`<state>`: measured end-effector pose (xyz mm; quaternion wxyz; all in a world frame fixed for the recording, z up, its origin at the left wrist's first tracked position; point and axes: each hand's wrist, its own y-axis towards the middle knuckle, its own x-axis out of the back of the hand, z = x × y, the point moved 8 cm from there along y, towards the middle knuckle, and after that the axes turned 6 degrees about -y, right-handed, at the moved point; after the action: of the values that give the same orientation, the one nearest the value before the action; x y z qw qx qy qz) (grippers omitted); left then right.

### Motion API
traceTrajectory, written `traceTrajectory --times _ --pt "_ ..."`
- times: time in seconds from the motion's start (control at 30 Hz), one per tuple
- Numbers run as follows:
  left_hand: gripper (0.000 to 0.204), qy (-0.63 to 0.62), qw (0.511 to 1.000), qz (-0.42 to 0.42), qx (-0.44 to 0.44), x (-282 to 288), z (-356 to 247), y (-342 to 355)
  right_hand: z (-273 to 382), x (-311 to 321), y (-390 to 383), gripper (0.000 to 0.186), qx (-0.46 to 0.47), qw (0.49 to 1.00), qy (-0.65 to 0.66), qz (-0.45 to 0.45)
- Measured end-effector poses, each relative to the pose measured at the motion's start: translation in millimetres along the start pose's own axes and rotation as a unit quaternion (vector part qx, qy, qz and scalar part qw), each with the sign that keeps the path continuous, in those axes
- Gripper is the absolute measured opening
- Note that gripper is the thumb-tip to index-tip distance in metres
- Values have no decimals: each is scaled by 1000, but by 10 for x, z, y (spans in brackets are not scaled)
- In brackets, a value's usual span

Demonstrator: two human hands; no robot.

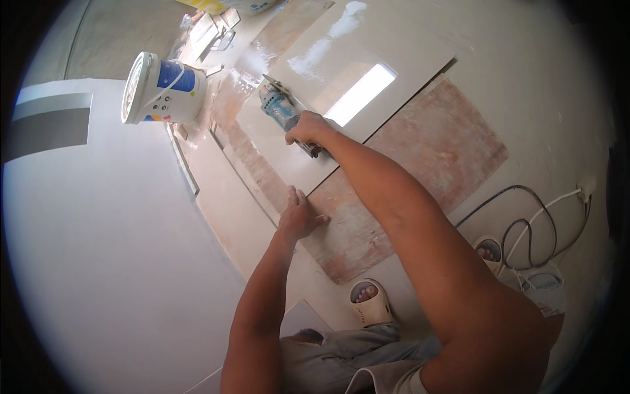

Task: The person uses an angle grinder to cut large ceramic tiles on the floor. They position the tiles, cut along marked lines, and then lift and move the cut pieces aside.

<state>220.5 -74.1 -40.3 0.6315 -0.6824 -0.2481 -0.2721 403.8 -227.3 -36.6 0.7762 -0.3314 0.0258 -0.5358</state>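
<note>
**Clutching a Power Tool (277,108) Over a Glossy Tile (315,92)**

Leans in with both bare arms stretched over the pale floor (525,131). Grips the blue, dust-smeared power tool in a clenched right hand (310,128), with fingers wrapped round its body toward the near end. Has the tool lying slantwise across the large white tile, left of a bright window-shaped reflection (364,92), with its tail end near the tile's straight, dark-lined edge.

Lays the left hand (300,218) open, grasping nothing, on a worn reddish panel (420,157) at the tile's near corner, with thumb spread to the right and fingers pointing toward the tile. Leaves any contact between fingertips and tile too unclear to tell.

Wears grey trousers (357,348) and beige slippers (373,312), with one foot near the panel's closest corner and the other farther right, beside a looped dark cord (554,226) and a white cord (558,197). Takes in pale smears (328,41) on the tile's far part, a lidded white bucket (190,102) with a blue label to the left, and flat scraps (203,36) beyond it.
</note>
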Motion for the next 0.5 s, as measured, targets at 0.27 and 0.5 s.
traceTrajectory --times 0.27,0.5 --pt "124 -23 1000 -1 17 66 -90 -63 -43 0 -23 66 36 999 19 -28" --pt "121 -12 1000 -4 20 76 -114 -78 -99 -60 50 53 56 997 45 -15"
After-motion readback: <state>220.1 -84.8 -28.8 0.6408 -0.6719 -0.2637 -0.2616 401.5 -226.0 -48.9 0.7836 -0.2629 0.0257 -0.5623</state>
